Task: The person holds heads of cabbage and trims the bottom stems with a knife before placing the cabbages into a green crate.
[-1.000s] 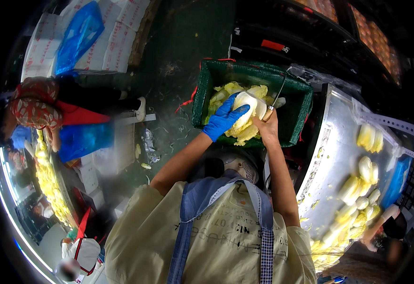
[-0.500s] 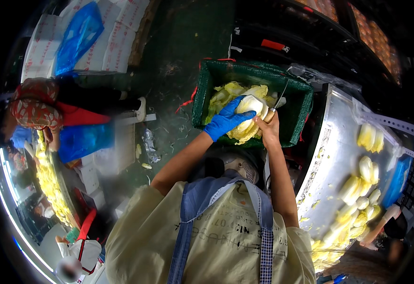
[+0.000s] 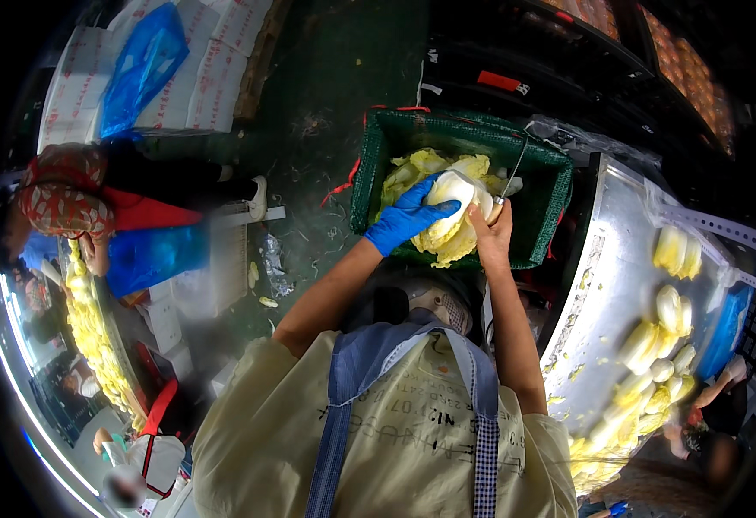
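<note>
A pale napa cabbage (image 3: 457, 192) with a white base and yellow ragged leaves is held over a dark green bin (image 3: 525, 231). My left hand (image 3: 405, 217), in a blue glove, grips it from the left, thumb across its side. My bare right hand (image 3: 494, 231) is closed around the short handle of a knife (image 3: 517, 169), and its thumb rests against the cabbage's right side. The thin blade points up and slightly right, away from the leaves. Loose yellow-green leaves (image 3: 402, 179) lie in the bin under the cabbage.
On my right a metal table (image 3: 607, 285) carries several trimmed cabbages (image 3: 654, 341). Black crates (image 3: 559, 104) stand beyond the bin. At left, a person (image 3: 67, 190) bends over a heap of yellow cabbage (image 3: 93, 328). White boxes (image 3: 214, 82) are stacked far left. Scraps litter the floor (image 3: 309, 164).
My left hand has shifted slightly left, and the cabbage has turned a little in my grip. The knife blade has tipped slightly. At the right edge, another person's arm has moved.
</note>
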The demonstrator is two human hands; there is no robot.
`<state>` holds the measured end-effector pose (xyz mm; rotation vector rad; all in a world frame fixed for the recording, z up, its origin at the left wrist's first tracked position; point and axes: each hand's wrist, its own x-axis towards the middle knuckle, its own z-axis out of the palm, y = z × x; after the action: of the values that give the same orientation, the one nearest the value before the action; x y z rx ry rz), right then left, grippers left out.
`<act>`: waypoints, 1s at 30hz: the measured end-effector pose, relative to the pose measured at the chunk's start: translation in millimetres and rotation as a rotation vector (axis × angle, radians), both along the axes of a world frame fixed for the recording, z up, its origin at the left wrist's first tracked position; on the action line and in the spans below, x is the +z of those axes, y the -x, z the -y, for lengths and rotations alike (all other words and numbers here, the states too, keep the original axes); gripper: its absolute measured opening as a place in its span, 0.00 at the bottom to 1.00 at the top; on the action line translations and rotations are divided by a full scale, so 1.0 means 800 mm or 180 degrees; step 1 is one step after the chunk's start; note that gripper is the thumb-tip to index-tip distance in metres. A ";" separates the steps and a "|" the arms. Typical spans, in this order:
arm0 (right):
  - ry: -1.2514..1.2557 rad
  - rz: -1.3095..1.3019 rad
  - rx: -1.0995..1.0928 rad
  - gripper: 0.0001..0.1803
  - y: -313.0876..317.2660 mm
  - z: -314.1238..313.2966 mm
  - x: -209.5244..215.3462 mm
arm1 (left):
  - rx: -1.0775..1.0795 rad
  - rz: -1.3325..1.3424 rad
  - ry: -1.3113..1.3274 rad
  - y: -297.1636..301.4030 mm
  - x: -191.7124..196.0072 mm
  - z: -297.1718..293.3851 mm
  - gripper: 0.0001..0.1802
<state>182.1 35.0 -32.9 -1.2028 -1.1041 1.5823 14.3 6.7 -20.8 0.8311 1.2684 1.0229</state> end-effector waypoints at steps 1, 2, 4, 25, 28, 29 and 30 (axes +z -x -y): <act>0.0005 0.0014 -0.0041 0.21 0.000 0.000 -0.002 | 0.0010 -0.0007 -0.0016 0.000 0.002 0.000 0.35; 0.0011 0.0023 -0.0075 0.21 0.003 0.000 -0.001 | 0.0020 -0.0030 -0.0001 0.001 0.002 0.000 0.35; 0.0120 -0.0155 -0.0199 0.20 0.004 -0.001 -0.002 | 0.0040 -0.0076 0.0029 0.001 0.001 0.000 0.35; -0.0408 0.2054 -0.0124 0.26 0.017 -0.011 0.030 | 0.0628 -0.0733 -0.0179 -0.030 0.002 -0.006 0.33; -0.0537 0.1944 -0.0171 0.25 0.018 -0.024 0.030 | 0.0951 -0.0767 -0.0577 -0.029 -0.031 -0.010 0.30; -0.0538 0.1839 -0.0264 0.25 0.008 -0.033 0.013 | 0.1073 -0.0322 -0.0426 -0.025 -0.027 -0.014 0.26; -0.0540 0.1721 -0.0337 0.25 0.002 -0.040 0.008 | 0.1230 -0.0092 -0.0495 -0.021 -0.025 -0.015 0.22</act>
<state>180.7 67.2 -26.8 -1.5899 -1.4505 1.0798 31.4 18.6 -40.8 0.7337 1.4202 1.4364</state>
